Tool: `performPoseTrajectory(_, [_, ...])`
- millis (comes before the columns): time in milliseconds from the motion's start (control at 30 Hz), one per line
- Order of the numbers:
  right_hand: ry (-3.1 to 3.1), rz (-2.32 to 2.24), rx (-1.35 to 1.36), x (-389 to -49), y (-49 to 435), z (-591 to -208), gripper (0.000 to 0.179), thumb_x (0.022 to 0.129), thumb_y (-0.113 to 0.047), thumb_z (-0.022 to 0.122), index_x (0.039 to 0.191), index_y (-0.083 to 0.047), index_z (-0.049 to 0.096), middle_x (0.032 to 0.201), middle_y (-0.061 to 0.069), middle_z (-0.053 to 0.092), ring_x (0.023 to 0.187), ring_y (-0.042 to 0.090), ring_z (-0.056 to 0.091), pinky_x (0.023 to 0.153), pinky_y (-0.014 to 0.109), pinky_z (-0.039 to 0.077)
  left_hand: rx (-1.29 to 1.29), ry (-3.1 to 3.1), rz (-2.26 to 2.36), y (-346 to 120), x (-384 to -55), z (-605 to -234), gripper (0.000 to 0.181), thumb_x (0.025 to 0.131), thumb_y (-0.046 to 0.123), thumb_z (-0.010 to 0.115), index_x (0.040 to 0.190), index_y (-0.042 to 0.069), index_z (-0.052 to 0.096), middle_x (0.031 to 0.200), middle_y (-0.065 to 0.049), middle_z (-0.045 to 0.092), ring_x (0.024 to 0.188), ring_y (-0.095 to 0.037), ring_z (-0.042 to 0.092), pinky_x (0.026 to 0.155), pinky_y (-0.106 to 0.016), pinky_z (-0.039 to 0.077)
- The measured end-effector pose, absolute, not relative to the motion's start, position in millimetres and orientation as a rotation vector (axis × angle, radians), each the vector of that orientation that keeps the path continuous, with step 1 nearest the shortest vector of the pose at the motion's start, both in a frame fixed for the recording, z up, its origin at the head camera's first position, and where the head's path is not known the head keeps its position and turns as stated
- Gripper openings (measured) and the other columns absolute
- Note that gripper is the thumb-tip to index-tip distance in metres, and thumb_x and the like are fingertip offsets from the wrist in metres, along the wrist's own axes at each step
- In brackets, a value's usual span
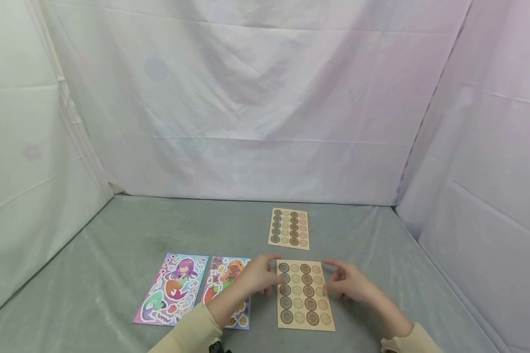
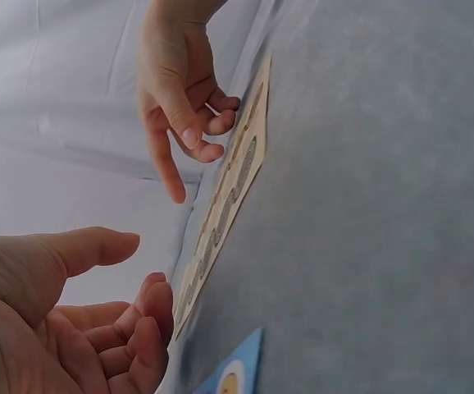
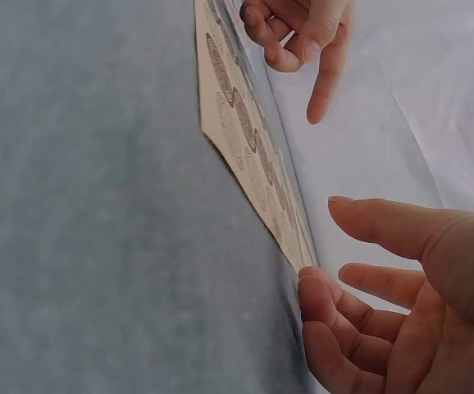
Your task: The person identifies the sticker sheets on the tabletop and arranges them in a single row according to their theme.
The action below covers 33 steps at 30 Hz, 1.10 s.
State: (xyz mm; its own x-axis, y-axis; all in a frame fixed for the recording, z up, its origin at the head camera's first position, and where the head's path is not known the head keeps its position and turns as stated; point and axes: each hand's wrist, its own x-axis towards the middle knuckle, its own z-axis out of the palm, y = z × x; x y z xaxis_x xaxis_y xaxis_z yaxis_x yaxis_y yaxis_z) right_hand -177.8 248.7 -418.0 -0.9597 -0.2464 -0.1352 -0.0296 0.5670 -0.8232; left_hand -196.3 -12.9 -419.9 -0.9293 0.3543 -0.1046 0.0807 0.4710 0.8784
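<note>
A tan sheet of round stickers (image 1: 304,294), light and dark circles in columns, lies flat between my two hands. My left hand (image 1: 259,275) is at its left edge, the thumb tip over the sheet's border and the other fingers loosely bent. On the opposite side, my right hand (image 1: 350,282) has its index finger extended towards the upper right corner. In the right wrist view, fingertips of the right hand (image 3: 385,304) meet the edge of the sheet (image 3: 245,156); whether they touch it I cannot tell. Neither hand grips anything.
Another tan sticker sheet (image 1: 289,228) lies farther back. Two colourful mermaid sticker sheets (image 1: 173,289) lie side by side at left, the right-hand one (image 1: 216,278) partly covered by my left forearm. White curtains (image 1: 256,98) enclose the grey cloth-covered table (image 1: 194,220).
</note>
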Motion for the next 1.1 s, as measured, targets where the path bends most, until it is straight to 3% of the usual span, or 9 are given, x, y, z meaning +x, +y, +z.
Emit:
performPoseTrajectory(267, [2.688,-1.336,-0.107,-189.8,244.6,-415.6,0.063,0.08,-0.01,0.076,0.136,0.001,0.049,0.087,0.007,0.06,0.069,0.019,0.06,0.056,0.035,0.052,0.37,2.467,1.484,-15.6,-210.3,-413.2,0.064,0.078,0.014,0.075,0.136,0.001,0.05,0.068,-0.004,0.06,0.052,-0.025,0.062,0.044,-0.026,0.041])
performPoseTrajectory(500, [2.729,-1.344,-0.062,-198.5,243.7,-409.6,0.059,0.082,-0.013,0.075,0.134,0.0,0.052,0.102,0.012,0.062,0.081,0.021,0.062,0.06,0.036,0.053,0.404,2.493,1.553,-18.6,-220.2,-410.2,0.065,0.077,0.011,0.076,0.135,-0.001,0.05,0.07,-0.004,0.059,0.056,-0.022,0.059,0.048,-0.026,0.043])
performPoseTrajectory(800, [2.77,-1.396,-0.063,-209.0,239.7,-402.1,0.055,0.085,-0.012,0.071,0.135,0.002,0.05,0.115,0.021,0.061,0.093,0.029,0.062,0.066,0.036,0.054,0.341,2.497,1.619,-23.4,-228.7,-406.8,0.062,0.081,0.016,0.074,0.136,0.005,0.05,0.095,-0.006,0.06,0.077,-0.019,0.057,0.065,-0.033,0.049])
performPoseTrajectory(1100, [2.754,-1.461,-0.04,-222.3,237.6,-402.4,0.054,0.088,-0.012,0.067,0.136,0.003,0.048,0.126,0.026,0.054,0.108,0.038,0.057,0.078,0.039,0.054,0.275,2.506,1.689,-23.7,-240.2,-408.9,0.061,0.079,0.015,0.075,0.135,0.005,0.052,0.103,-0.011,0.061,0.093,-0.025,0.059,0.075,-0.038,0.052])
